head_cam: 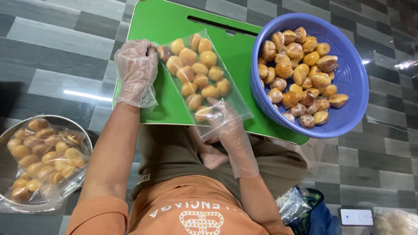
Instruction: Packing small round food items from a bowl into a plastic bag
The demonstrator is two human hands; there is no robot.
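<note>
A clear plastic bag filled with several yellow-brown peeled nuts lies flat on a green board. My left hand, in a thin clear glove, rests at the bag's left end and pinches its edge. My right hand, also gloved, presses on the bag's near right end, fingers over the last nuts. Both hands touch the same bag. To the right of the board stands a blue perforated basket holding several loose nuts.
A metal bowl at the lower left holds filled clear bags of nuts. A phone and crumpled plastic bags lie at the lower right. Grey patterned floor tiles surround the board. My legs sit under the board's near edge.
</note>
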